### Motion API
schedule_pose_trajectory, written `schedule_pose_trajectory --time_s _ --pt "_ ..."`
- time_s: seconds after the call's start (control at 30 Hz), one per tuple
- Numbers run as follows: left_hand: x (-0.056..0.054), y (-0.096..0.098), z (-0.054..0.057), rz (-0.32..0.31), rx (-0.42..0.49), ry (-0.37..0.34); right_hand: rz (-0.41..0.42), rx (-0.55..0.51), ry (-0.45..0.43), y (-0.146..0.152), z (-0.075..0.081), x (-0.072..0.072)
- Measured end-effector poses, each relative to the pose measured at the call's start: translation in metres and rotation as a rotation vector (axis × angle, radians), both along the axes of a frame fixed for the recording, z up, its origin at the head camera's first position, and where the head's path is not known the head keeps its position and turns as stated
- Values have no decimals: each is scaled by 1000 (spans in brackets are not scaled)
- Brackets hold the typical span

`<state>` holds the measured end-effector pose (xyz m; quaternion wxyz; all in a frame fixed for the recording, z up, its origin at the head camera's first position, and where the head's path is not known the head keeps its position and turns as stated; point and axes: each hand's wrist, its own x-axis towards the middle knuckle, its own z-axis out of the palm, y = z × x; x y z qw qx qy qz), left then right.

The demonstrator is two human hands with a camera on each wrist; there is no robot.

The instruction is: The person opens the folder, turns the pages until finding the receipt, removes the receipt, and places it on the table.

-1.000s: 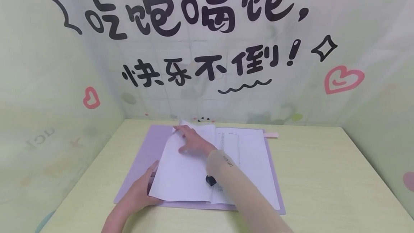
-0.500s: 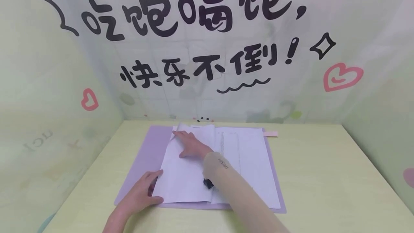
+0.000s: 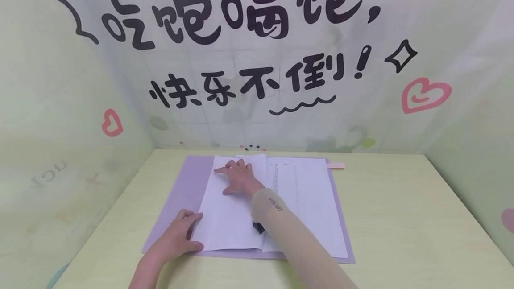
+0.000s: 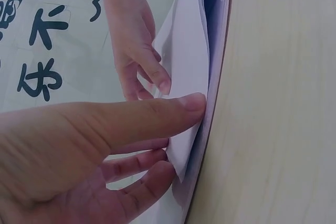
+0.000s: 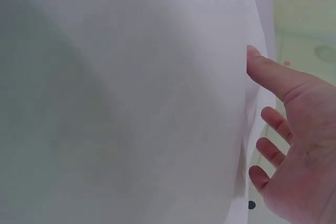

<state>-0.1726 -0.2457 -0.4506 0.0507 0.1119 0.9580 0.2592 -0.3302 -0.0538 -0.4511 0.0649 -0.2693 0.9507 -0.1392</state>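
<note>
An opened lavender folder [image 3: 180,195] lies on the table, with white sheets inside. A blank white sheet [image 3: 230,222] covers most of its left side, and a page with faint print [image 3: 315,204] is on the right. My left hand [image 3: 170,237] is at the sheet's lower left corner, thumb along the bottom edge and fingers at the side edge. In the left wrist view, the sheets [image 4: 189,51] stand slightly away from the folder beside the thumb. My right hand [image 3: 238,177] touches the sheet's upper left part, index finger extended to its side edge.
A pink tab [image 3: 336,166] sticks out past the folder's right edge. The pale wooden table [image 3: 405,222] extends around the folder, with a printed curtain [image 3: 192,128] behind it. A small black object [image 3: 259,227] shows under the right forearm.
The sheet's raised upper left part has come down flatter. My left fingers have drawn back from beneath its side edge to the corner. My right hand has shifted slightly down.
</note>
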Motion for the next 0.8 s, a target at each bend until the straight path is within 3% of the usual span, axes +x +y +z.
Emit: schedule_pose_trajectory --time_s 0.3,0.8 --pt "0 1 3 -21 -44 36 -29 -2 -37 4 -3 -3" --pt "4 1 0 -26 9 40 -26 4 -98 7 -3 -3"
